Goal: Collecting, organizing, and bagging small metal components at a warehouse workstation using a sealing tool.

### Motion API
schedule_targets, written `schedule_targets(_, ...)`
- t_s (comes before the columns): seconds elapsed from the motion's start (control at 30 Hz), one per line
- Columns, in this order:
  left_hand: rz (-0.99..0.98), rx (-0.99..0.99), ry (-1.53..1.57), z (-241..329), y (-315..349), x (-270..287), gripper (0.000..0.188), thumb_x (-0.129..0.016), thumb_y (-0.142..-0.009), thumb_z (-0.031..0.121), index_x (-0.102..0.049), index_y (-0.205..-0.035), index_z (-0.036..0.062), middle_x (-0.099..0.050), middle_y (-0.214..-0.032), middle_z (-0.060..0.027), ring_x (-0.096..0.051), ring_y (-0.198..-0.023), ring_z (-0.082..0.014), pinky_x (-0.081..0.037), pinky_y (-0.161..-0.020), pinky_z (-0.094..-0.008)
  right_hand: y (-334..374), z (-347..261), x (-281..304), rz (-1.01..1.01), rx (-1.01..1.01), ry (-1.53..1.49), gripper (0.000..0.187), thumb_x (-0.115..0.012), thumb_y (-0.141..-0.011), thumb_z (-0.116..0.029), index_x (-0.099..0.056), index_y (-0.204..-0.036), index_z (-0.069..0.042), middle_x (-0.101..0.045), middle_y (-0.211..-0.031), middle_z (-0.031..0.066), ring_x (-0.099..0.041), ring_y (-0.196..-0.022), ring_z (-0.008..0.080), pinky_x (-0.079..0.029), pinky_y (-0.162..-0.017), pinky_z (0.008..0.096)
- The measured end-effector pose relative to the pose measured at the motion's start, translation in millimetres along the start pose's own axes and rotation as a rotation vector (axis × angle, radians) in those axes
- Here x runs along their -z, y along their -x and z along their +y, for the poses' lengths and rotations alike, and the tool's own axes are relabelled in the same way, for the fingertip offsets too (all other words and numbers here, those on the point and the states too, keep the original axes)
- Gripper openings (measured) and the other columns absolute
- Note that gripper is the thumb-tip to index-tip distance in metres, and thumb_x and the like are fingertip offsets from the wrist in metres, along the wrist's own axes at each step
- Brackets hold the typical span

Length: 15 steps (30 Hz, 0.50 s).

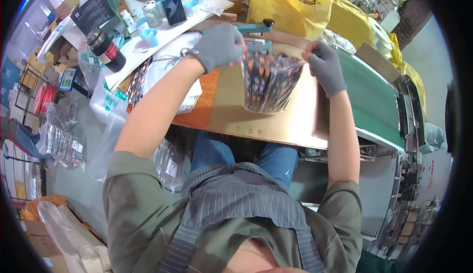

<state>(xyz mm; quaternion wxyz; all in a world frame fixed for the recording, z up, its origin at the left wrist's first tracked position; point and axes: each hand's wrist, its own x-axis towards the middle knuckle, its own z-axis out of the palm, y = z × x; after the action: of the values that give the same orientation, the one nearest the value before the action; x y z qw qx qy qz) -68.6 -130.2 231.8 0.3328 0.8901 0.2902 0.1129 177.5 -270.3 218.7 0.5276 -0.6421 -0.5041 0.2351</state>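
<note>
Over the brass-coloured bench sheet [224, 100], holding a clear, dark-filled bag [269, 86] by opposite upper corners in tightly pinched left hand [221, 46] and right hand [326, 68], seemingly to keep the top edge taut.

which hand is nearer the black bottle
Left. The left hand is right of the black bottle, at one upper corner of the clear bag; the right hand is farther right, at the other.
</note>
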Motion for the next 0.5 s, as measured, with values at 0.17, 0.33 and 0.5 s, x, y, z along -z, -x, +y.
schedule_targets(0.17, 0.071, -0.21, 0.031, 6.0, 4.3, -13.7, 0.023, -0.053, -0.081, 0.012, -0.066, -0.089, -0.0052, -0.064, -0.066, -0.0101, -0.059, -0.053, -0.0119, -0.047, -0.049, -0.0247, 5.1, -15.1, 9.9, -0.233, -0.28, 0.269, 0.02, -0.062, -0.083, -0.014, -0.056, -0.095, -0.001, -0.055, -0.071, 0.0013, -0.052, -0.056, 0.0083, -0.044, -0.051, 0.0233)
schedule_targets(0.33, -0.02, -0.083, 0.519, 50.2, 30.4, -1.8, 0.019, -0.059, -0.081, 0.012, -0.066, -0.09, -0.0035, -0.061, -0.062, -0.0073, -0.059, -0.051, -0.0147, -0.048, -0.055, -0.0262, 29.3, -45.0, -23.0, -0.005, 0.7, 0.63, 0.033, -0.062, -0.085, -0.03, -0.053, -0.097, -0.001, -0.06, -0.088, 0.0124, -0.06, -0.08, 0.023, -0.046, -0.068, 0.0345)
schedule_targets(0.5, 0.467, -0.386, 0.361, 28.7, 16.4, -7.7, 0.042, -0.072, -0.074, 0.016, -0.058, -0.108, -0.0046, -0.064, -0.092, -0.0074, -0.062, -0.077, -0.0161, -0.049, -0.073, -0.0267, 13.5, -10.8, -56.5, -0.069, 0.639, 0.557, 0.026, -0.053, -0.091, -0.021, -0.055, -0.072, -0.004, -0.052, -0.054, 0.0117, -0.055, -0.051, 0.0328, -0.044, -0.051, 0.0368)
